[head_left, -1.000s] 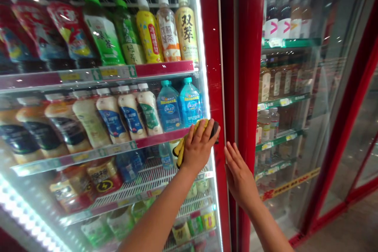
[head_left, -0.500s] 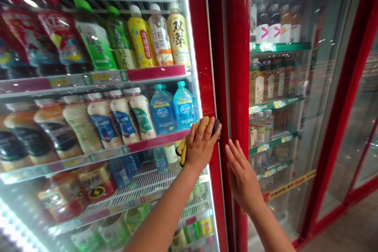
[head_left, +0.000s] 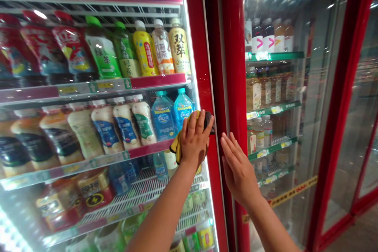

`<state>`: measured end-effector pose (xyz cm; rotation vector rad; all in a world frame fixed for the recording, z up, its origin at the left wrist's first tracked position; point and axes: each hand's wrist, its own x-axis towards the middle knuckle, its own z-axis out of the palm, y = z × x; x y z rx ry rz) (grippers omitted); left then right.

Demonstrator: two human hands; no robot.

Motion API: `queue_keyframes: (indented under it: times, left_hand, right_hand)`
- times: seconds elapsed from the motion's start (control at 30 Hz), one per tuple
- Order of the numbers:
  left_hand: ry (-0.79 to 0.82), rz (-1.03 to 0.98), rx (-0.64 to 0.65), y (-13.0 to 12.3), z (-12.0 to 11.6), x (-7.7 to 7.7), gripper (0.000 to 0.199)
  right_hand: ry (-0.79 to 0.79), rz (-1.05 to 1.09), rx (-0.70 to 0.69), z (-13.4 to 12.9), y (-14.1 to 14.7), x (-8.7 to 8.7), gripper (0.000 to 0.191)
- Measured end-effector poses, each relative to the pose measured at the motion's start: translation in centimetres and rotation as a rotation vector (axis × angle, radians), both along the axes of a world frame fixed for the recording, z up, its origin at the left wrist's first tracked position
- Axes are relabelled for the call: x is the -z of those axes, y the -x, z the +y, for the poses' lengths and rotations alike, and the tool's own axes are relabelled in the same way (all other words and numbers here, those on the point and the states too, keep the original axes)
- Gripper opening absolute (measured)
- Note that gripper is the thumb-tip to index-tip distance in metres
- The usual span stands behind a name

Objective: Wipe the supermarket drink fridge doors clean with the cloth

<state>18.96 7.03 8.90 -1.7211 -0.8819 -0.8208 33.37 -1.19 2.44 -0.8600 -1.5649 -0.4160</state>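
Observation:
My left hand presses a yellow cloth with dark edging against the lit cooler's door, where the glass meets the red frame. Its fingers lie spread over the cloth and hide most of it. Behind the glass, close to those fingers, stand blue-capped bottles. My right hand is open, fingers straight and close together, beside the neighbouring cooler's red door frame. Whether its fingertips touch the frame I cannot tell. Nothing shows in that hand.
Shelves in the left cooler carry rows of bottled drinks, among them green tea bottles and white bottles. The right cooler has green-edged shelves with more bottles. A dark vertical gap runs between the two red frames.
My left hand and the cloth have shifted slightly left, off the red frame and further over the glass. The right hand has moved slightly left in view. The view has tilted up a little.

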Motion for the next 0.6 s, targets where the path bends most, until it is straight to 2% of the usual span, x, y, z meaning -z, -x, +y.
queue_keyframes:
  times: [0.03, 0.1, 0.17, 0.23, 0.3, 0.4, 0.47, 0.53, 0.6]
  left_hand:
    - [-0.018, -0.030, -0.013, 0.2, -0.1, 0.1, 0.072]
    - [-0.007, -0.044, -0.018, 0.6, -0.7, 1.6, 0.070]
    - [0.042, 0.017, 0.008, 0.6, -1.3, 3.6, 0.066]
    - [0.081, 0.101, 0.045, 0.4, -1.6, 4.3, 0.062]
    - [0.092, 0.125, 0.058, 0.1, -1.4, 3.2, 0.062]
    - [0.073, 0.027, 0.019, 0.4, -0.7, 0.0, 0.069]
    - [0.052, -0.064, -0.014, 1.2, -0.6, -1.0, 0.076]
    - [0.031, -0.114, -0.032, 1.9, -0.9, 0.0, 0.079]
    - [-0.005, -0.084, -0.038, 2.2, -1.2, 2.2, 0.076]
  right_hand:
    - [-0.001, 0.006, 0.000, -0.1, 0.0, 0.1, 0.075]
    - [0.006, 0.017, 0.006, -0.4, -0.1, 0.4, 0.075]
    - [0.008, 0.025, 0.014, -0.6, -0.2, 0.4, 0.074]
    - [-0.002, 0.022, 0.013, -0.6, -0.1, 0.2, 0.073]
    - [-0.015, 0.017, 0.003, -0.5, 0.2, -0.3, 0.074]
    - [-0.014, 0.019, -0.015, -0.3, 0.7, -0.3, 0.075]
    - [0.001, 0.023, -0.014, -0.2, 0.7, 0.2, 0.075]
    - [0.018, 0.029, -0.001, -0.1, 0.5, 0.9, 0.074]
    - [0.031, 0.038, 0.012, 0.0, 0.3, 1.2, 0.073]
